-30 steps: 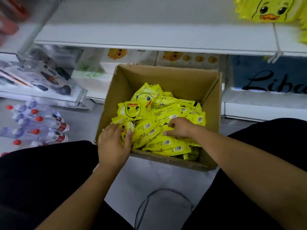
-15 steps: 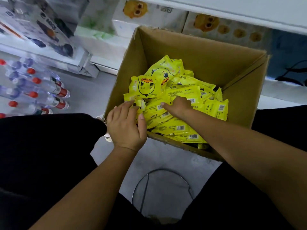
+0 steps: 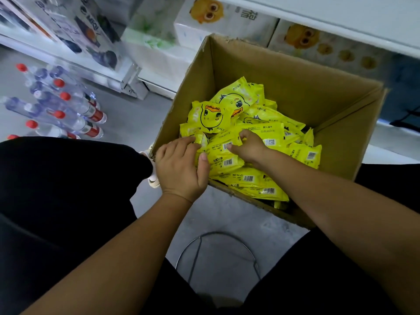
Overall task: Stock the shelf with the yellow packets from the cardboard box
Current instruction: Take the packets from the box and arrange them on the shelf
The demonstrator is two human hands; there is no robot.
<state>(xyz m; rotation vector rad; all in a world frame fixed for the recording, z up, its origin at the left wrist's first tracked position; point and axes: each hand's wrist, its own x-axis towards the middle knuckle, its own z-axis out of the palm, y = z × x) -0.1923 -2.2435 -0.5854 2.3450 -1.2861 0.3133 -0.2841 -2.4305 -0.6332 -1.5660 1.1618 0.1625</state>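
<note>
Yellow packets (image 3: 272, 129) are heaped loosely inside the open-topped cardboard box (image 3: 284, 71), which is set on the floor (image 3: 141, 123) at the centre right of the frame. The shelf (image 3: 341, 21) to be stocked is cut off along the upper right edge, so its free space cannot be judged. Duck-printed tissue cartons (image 3: 218, 21) are ranged on the level beneath it, behind the box. Red-capped water bottles (image 3: 68, 110) are laid on the floor at the left of the frame.

The left hand (image 3: 181, 169) is placed over the near left corner of the pile, with its fingers (image 3: 181, 144) curled round a few packets and the thumb pressed against their side. The right hand (image 3: 250, 148) is dug into the middle of the pile, its fingers (image 3: 244, 134) bent and clamped on a packet turned barcode side up. A duck-faced packet (image 3: 210, 117) is left face up just beyond the left fingertips.

The gathering step is judged to be in hand, and nothing is yet lifted clear. For the next move, the loose, slippery wrappers would need to be squeezed together between both hands, raised over the box wall and carried up to the shelf.
</note>
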